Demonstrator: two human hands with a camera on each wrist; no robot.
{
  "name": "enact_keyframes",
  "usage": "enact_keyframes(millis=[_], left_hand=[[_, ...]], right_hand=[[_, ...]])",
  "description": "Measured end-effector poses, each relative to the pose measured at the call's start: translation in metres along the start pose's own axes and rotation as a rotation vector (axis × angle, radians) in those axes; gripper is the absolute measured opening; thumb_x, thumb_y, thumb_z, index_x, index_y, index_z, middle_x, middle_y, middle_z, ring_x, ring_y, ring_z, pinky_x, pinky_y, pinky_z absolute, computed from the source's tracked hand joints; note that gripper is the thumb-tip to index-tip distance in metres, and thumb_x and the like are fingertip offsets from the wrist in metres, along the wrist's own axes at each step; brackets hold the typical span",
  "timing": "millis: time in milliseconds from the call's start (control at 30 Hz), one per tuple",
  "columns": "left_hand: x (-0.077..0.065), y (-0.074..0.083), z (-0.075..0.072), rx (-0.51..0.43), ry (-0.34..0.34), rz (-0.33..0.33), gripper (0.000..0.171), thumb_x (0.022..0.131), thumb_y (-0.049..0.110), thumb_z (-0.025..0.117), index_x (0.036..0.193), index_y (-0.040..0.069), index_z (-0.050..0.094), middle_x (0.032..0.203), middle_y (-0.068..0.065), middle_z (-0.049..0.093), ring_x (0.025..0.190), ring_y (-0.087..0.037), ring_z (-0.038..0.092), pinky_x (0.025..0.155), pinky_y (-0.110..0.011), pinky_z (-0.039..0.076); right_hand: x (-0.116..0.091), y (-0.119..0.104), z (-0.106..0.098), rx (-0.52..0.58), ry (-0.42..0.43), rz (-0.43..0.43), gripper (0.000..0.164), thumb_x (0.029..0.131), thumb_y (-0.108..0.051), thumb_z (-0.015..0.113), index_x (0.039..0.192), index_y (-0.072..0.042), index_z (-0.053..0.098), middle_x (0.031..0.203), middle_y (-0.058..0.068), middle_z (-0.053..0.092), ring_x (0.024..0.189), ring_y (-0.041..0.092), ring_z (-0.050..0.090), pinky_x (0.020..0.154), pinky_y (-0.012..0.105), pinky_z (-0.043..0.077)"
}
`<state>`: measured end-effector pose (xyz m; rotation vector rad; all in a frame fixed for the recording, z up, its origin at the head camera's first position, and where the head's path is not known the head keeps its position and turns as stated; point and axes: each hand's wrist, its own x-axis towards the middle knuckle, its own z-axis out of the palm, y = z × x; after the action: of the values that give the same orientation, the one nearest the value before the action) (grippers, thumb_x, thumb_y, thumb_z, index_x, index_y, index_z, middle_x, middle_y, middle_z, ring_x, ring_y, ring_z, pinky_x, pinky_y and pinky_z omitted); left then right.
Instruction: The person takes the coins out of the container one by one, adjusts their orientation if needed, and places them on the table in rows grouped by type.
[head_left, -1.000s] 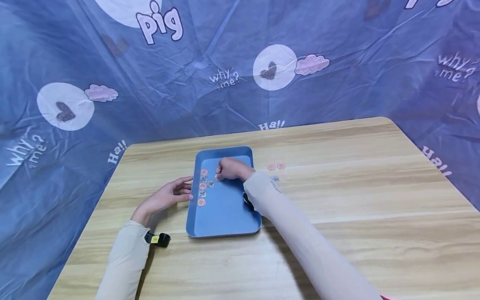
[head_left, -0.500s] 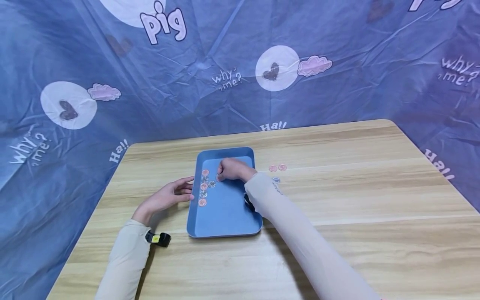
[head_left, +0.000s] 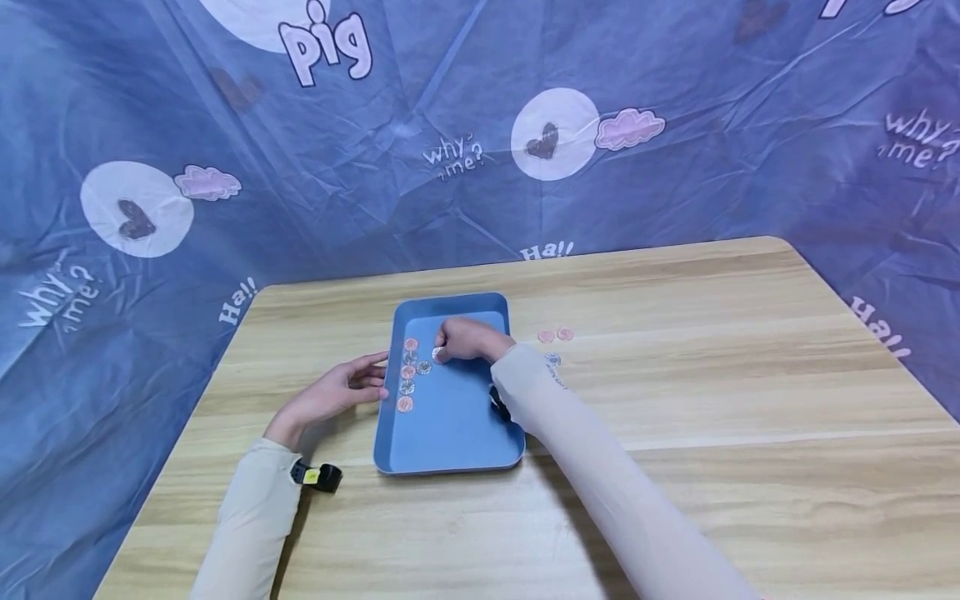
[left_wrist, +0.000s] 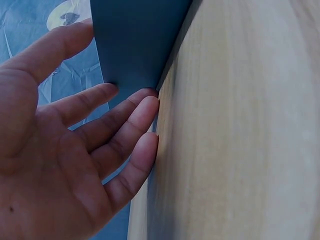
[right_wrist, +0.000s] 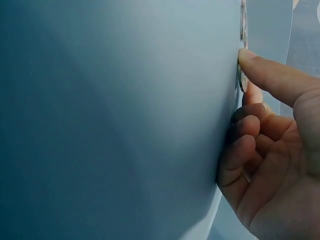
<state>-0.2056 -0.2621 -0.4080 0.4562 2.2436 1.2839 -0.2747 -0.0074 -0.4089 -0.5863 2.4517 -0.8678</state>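
Note:
My right hand (head_left: 463, 340) is over the upper middle of the blue tray (head_left: 450, 442), with thumb and forefinger pinching a silver coin (right_wrist: 243, 82) close to the tray floor. Its other fingers are curled under, as the right wrist view shows. Just left of it lies a silver coin (head_left: 423, 367). Along the tray's left side runs a column of several coins, copper ones (head_left: 405, 404) alternating with silver ones (head_left: 407, 387). My left hand (head_left: 330, 396) touches the tray's outer left wall (left_wrist: 132, 45), its fingers loosely bent and the thumb at the rim.
Right of the tray, two copper coins (head_left: 556, 335) lie side by side on the wooden table (head_left: 712, 375). A silver coin (head_left: 552, 359) is beside my right sleeve (head_left: 585, 450). A blue printed cloth (head_left: 360, 192) hangs behind the table.
The view has shifted slightly. Both hands keep their places, and the coin under the right fingertips shows a little more of its face.

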Motion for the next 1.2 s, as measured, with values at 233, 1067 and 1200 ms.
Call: enact_keyframes(millis=[233,1067,1200], left_hand=[[-0.0013,-0.0001,-0.0011,0.022,0.009,-0.001,0.074,0.093,0.021,0.064,0.152,0.001,0.024,0.141,-0.028,0.046,0.128,-0.04,0.048,0.104,-0.039,0.048],[0.0025,0.0008,-0.0023,0.06,0.021,-0.018,0.074,0.093,0.024,0.065,0.152,0.004,0.026,0.139,-0.024,0.049,0.126,-0.037,0.051,0.108,-0.048,0.042],[0.001,0.0007,-0.0024,0.045,0.017,-0.026,0.074,0.093,0.023,0.065,0.152,0.003,0.025,0.14,-0.025,0.048,0.127,-0.038,0.049,0.107,-0.045,0.044]], right_hand=[[0.0001,-0.0015,0.0009,-0.018,0.031,-0.005,0.015,0.089,-0.018,0.069,0.1,-0.009,0.063,0.1,0.004,0.061,0.084,0.016,0.051,0.083,0.03,0.047],[-0.0004,0.0041,-0.0036,0.233,-0.001,-0.017,0.014,0.087,-0.005,0.064,0.099,-0.007,0.057,0.073,0.002,0.058,0.055,0.013,0.055,0.056,0.023,0.048],[0.0017,0.0028,-0.0032,0.305,0.008,-0.027,0.015,0.087,-0.004,0.065,0.1,-0.006,0.058,0.071,0.002,0.06,0.054,0.013,0.055,0.054,0.023,0.048]])
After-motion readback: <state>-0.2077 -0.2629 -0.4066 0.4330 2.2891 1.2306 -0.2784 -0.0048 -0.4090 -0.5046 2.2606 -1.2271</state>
